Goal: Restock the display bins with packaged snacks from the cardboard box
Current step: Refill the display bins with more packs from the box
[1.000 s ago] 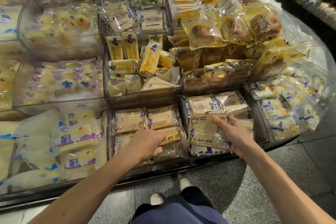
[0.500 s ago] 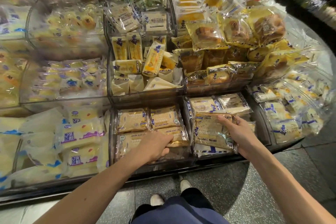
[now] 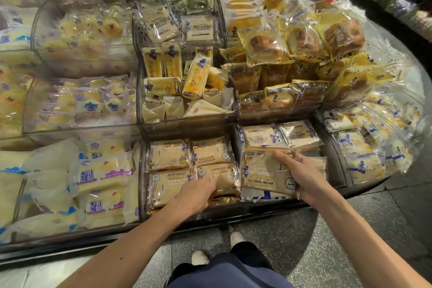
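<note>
Risk first: the flat snack packet (image 3: 264,170) is sitting tilted over the front-right bin (image 3: 334,170). Its near edge is hanging just above the bin's front lip and is not lying level on the stack beneath. Let go from here, it would likely slide forward over the lip toward the floor, since the glossy film probably offers little friction. Second risk: the packet's left edge is lying close against the divider shared with the front-middle bin (image 3: 142,170). A hard push down could wedge it against that wall or crumple whatever is inside.

Right hand (image 3: 301,175): the forearm is angling in from the lower right. The thumb is lying across the packet's top face near its far corner and the fingers are wrapping its right edge from below — a firm hold on the packet.

Left hand (image 3: 196,196): the back of the hand is facing up over the front-middle bin. The fingertips are meeting the near-right packet (image 3: 222,177) of the four showing there. The fingers are mostly hidden, so I cannot tell whether they are pinching it or only pressing.

The cardboard box is not showing in this view.
</note>
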`<control>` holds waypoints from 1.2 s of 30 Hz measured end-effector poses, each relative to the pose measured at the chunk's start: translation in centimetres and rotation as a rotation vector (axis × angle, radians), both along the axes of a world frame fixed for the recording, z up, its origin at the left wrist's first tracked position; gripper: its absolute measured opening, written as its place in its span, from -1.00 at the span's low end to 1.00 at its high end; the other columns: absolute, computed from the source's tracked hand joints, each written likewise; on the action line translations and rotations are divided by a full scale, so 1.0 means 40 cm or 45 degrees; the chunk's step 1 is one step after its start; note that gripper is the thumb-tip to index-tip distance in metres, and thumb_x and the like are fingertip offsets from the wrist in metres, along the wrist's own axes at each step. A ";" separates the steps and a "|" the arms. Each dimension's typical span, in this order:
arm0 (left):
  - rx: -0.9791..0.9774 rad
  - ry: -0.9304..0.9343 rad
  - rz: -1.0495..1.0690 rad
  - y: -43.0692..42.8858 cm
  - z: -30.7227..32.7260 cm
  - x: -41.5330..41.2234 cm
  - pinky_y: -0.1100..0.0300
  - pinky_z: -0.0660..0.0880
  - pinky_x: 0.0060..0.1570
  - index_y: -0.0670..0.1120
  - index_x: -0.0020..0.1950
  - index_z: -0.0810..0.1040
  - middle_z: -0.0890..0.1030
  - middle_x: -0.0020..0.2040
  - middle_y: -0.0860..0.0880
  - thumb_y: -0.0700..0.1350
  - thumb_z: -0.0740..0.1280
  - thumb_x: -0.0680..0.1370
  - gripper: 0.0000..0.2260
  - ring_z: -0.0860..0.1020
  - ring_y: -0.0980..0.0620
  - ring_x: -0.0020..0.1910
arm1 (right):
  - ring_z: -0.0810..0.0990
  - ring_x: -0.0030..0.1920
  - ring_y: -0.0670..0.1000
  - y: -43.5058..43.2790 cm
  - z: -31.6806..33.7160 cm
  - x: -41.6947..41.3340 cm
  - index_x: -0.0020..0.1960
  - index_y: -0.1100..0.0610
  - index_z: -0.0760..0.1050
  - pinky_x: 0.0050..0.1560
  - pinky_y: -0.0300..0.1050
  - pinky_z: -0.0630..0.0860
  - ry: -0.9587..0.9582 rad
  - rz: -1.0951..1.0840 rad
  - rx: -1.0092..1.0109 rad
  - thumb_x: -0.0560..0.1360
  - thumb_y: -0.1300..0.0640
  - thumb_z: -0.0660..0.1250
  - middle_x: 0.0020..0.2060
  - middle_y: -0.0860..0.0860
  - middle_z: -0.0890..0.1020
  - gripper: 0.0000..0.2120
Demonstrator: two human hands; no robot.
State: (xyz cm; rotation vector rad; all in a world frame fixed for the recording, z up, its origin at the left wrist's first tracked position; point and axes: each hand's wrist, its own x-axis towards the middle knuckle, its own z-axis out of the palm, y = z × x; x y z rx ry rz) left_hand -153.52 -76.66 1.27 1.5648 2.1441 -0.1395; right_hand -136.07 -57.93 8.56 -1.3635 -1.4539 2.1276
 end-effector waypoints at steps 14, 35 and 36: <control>0.497 -1.691 1.271 0.022 0.117 0.000 0.05 0.52 -0.06 0.01 0.16 0.62 0.70 -0.03 -0.11 0.42 -0.19 0.53 -0.26 0.62 -0.08 0.01 | 0.71 -0.08 0.14 -0.075 -0.017 -0.076 0.20 0.17 0.54 -0.21 0.05 0.67 0.288 -0.150 -0.208 0.42 0.30 0.45 0.09 0.24 0.68 -0.65; 0.914 -1.255 1.505 -0.010 0.098 -0.207 0.19 0.60 -0.16 0.10 0.33 0.46 0.58 0.17 -0.05 -0.17 0.25 0.65 -0.72 0.58 0.01 0.10 | 0.64 0.05 0.11 -0.071 -0.045 -0.120 0.04 0.17 0.48 -0.09 0.10 0.62 0.040 -0.183 0.070 0.59 0.43 0.20 0.14 0.15 0.62 -0.80; 0.831 -1.039 1.327 -0.003 0.089 -0.240 0.16 0.59 -0.06 0.09 0.37 0.47 0.58 0.20 -0.05 -0.15 0.26 0.66 -0.70 0.56 0.00 0.15 | 0.64 0.05 0.12 -0.064 -0.045 -0.115 0.06 0.18 0.47 -0.10 0.11 0.63 0.023 -0.191 0.070 0.60 0.42 0.20 0.14 0.15 0.62 -0.82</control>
